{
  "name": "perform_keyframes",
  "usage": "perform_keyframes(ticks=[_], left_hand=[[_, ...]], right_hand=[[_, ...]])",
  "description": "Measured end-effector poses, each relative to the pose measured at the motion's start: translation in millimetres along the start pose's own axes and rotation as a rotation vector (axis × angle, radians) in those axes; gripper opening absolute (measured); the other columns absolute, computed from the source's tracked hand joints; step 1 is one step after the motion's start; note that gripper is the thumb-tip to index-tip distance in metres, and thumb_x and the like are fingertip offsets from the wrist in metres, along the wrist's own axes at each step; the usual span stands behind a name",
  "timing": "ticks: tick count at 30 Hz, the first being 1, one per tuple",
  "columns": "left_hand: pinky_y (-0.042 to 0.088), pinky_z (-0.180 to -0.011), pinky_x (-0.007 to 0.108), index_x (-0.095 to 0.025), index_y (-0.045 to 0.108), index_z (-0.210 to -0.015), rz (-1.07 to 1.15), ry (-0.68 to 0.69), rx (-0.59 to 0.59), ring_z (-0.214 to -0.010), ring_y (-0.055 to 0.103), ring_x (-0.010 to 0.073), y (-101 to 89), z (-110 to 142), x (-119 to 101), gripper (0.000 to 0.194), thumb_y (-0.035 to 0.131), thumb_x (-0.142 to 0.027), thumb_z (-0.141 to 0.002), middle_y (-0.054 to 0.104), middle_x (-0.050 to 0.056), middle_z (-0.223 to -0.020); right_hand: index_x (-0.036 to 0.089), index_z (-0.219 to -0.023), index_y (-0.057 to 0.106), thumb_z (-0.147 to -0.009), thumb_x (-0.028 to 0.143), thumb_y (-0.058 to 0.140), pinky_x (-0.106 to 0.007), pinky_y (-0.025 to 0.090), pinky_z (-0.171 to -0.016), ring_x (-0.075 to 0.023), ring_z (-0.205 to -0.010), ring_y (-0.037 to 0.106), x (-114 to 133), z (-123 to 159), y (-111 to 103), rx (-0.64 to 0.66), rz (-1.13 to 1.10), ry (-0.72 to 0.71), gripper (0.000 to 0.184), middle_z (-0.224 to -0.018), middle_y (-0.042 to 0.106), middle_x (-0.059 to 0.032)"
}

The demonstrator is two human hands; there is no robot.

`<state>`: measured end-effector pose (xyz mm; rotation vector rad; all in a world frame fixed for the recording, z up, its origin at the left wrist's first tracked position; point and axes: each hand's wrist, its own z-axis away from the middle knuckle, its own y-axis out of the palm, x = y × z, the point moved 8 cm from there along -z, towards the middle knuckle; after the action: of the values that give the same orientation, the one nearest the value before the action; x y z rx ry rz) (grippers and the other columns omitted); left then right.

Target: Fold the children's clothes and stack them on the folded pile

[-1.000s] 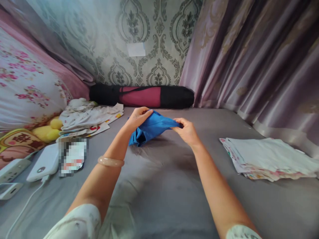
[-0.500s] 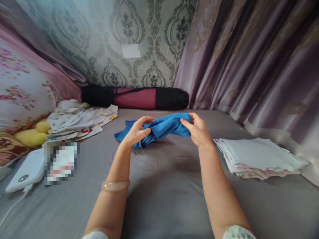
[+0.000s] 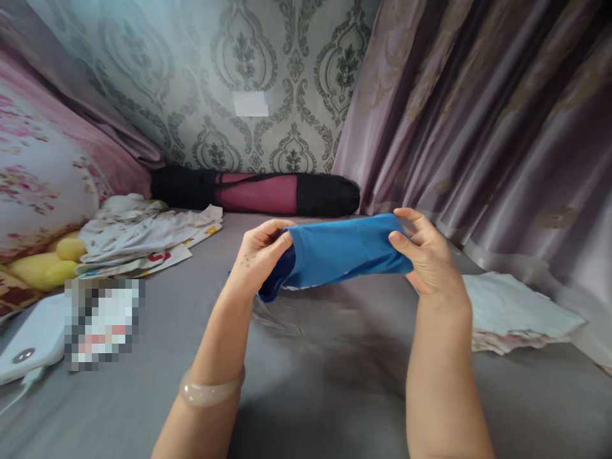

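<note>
The left hand point(image 3: 258, 258) pinches one end of a blue cloth point(image 3: 342, 252) and the right hand point(image 3: 433, 261) grasps the other, stretching it above the bed point(image 3: 315, 382), short of the far edge, where a long bag point(image 3: 255, 193) lies.

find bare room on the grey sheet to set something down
Grey sheet shows bare between the forearms, nearer than the held blue cloth, and right of them, nearer than the folded stack. Crowded: left, with white device and clothes pile.
</note>
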<state>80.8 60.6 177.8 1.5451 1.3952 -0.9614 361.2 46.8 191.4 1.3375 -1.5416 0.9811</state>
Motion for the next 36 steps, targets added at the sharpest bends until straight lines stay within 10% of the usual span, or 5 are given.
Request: perform_keyframes(ticks=[9, 18, 26, 36], left_hand=[[0.048, -0.063, 0.025, -0.015, 0.071, -0.085, -0.002, -0.371, 0.232, -0.068, 0.061, 0.0156, 38.5, 5.5, 106.5, 0.039, 0.073, -0.050, -0.067, 0.068, 0.002, -0.075], [0.046, -0.062, 0.025, -0.017, 0.070, -0.092, -0.149, -0.255, 0.431, -0.072, 0.059, 0.0151, 49.4, 12.6, 81.0, 0.038, 0.064, -0.053, -0.078, 0.066, 0.001, -0.078], [0.050, -0.078, 0.032, -0.017, 0.071, -0.091, -0.277, -0.224, 0.341, -0.088, 0.064, 0.0210, 1.5, 0.8, 75.2, 0.042, 0.060, -0.056, -0.078, 0.071, 0.008, -0.091], [0.045, -0.076, 0.032, -0.021, 0.071, -0.084, -0.751, 0.050, 0.428, -0.082, 0.059, 0.0203, -50.3, 57.6, 77.6, 0.027, 0.067, -0.045, -0.073, 0.068, 0.006, -0.084]], right_hand=[[0.022, -0.099, 0.069, -0.069, 0.027, 0.075, -0.045, 0.046, -0.095, -0.0283, -0.103, 0.062, -93.4, -4.9, -21.8, 0.297, 0.939, 0.255, 0.031, -0.107, 0.069, -0.0091], [0.027, -0.115, 0.068, -0.089, 0.031, 0.056, -0.038, 0.043, -0.102, -0.0208, -0.113, 0.060, -62.6, 2.9, 98.3, 0.644, 0.417, -0.118, 0.029, -0.119, 0.068, -0.0021], [0.021, -0.084, 0.074, -0.078, 0.040, 0.067, -0.032, 0.051, -0.075, -0.0194, -0.079, 0.066, -62.6, -6.6, 69.7, 0.431, 0.366, -0.063, 0.021, -0.083, 0.073, -0.0018], [0.019, -0.081, 0.072, -0.067, 0.046, 0.074, -0.028, 0.047, -0.062, -0.0147, -0.065, 0.059, -65.3, -7.3, 62.9, 0.373, 0.299, -0.018, 0.031, -0.073, 0.068, -0.0007]])
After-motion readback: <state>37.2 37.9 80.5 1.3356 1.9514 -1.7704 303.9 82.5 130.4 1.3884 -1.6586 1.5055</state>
